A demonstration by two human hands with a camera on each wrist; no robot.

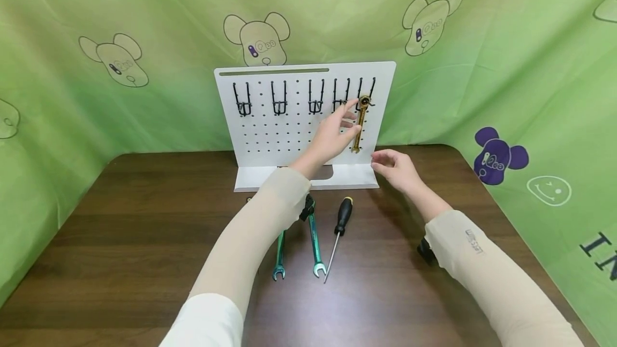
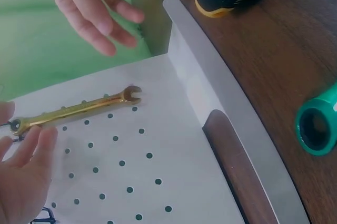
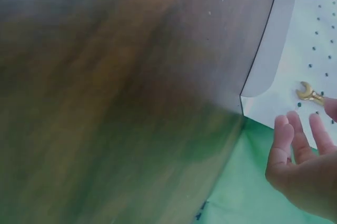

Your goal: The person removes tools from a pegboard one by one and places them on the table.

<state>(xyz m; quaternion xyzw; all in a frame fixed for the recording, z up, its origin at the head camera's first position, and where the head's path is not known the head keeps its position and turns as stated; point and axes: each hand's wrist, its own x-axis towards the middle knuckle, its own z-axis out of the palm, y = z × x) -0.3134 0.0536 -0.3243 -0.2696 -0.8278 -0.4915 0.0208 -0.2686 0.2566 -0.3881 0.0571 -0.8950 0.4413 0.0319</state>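
A gold combination wrench (image 1: 360, 125) hangs by its ring end at the rightmost hook of the white pegboard (image 1: 270, 138), its open end pointing down. My left hand (image 1: 333, 133) is at the wrench, index finger stretched toward the ring and thumb beside the shaft. In the left wrist view, the left fingers (image 2: 45, 142) lie right by the ring end, extended rather than wrapped around it. My right hand (image 1: 396, 169) hovers by the board's lower right corner, fingers loosely bent and holding nothing. In the right wrist view, the wrench's open end (image 3: 305, 91) shows beyond the right hand (image 3: 303, 169).
Several black double hooks (image 1: 279, 106) line the board's upper part. On the brown table (image 1: 144, 240) before it lie a black-handled screwdriver (image 1: 343, 216) and two green wrenches, one nearer the screwdriver (image 1: 315, 245), the other (image 1: 279, 261) partly hidden under my left arm. Green printed cloth (image 1: 168, 9) surrounds the table.
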